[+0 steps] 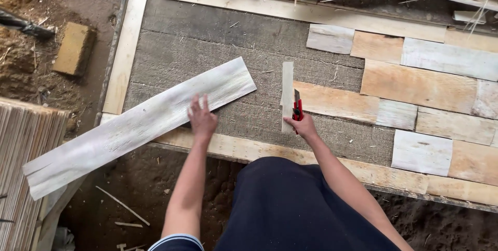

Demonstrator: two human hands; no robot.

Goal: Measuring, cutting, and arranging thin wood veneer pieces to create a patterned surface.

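while a long pale veneer sheet (140,126) is pressed flat by the left hand (201,120), fingers spread, a red utility knife (297,108) is gripped by the right hand (302,125). its blade is set beside a narrow strip (287,87) on the burlap-covered board (207,43).

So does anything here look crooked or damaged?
Yes. The long pale veneer strip under the left hand lies diagonally, overhanging the frame, unlike the squarely laid pieces. Its far left end looks split.

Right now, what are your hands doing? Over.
Left hand flat on long veneer strip. Right hand grips red utility knife beside narrow offcut. Nothing between.
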